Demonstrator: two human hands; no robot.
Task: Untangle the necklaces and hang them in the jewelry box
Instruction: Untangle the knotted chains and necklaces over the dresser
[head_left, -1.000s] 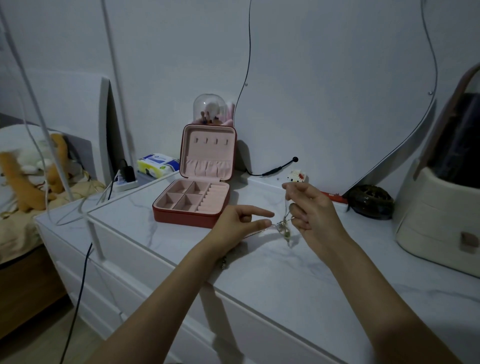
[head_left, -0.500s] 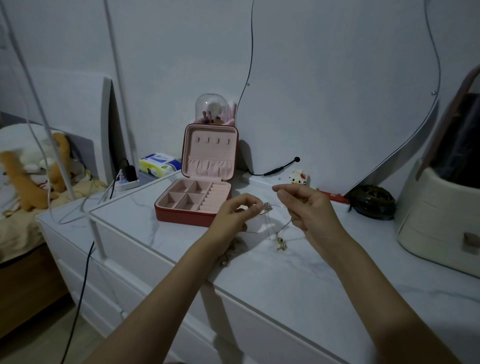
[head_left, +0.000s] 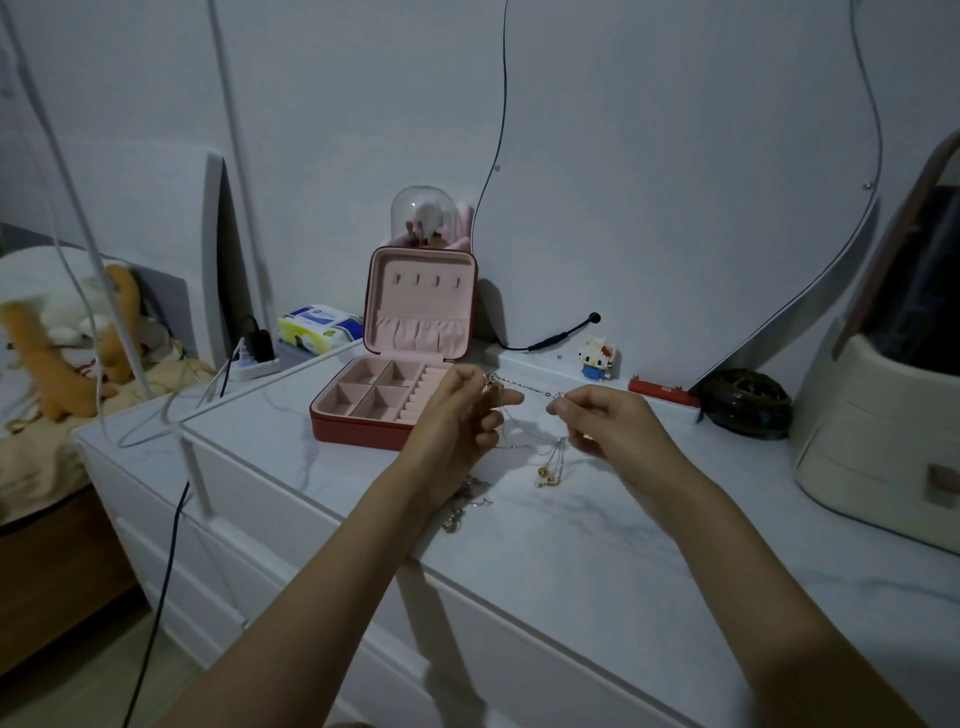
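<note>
A thin silver necklace chain stretches between my two hands above the white marble dresser top. My left hand pinches one end near a small pendant, and my right hand pinches the other end. Gold pendants dangle on loops below my right hand. More tangled necklaces lie on the dresser under my left wrist. The red jewelry box stands open just left of my hands, with a pink lining and several hooks in its upright lid.
Behind the box stands a glass dome and a tissue pack. A toy figure, a red bar, a dark round object and a cream case line the right side. Cables hang at left.
My hands have drawn apart and the chain now runs taut between them. My left hand rose and took a pinch on the chain; the pendants hang lower, under my right hand.
</note>
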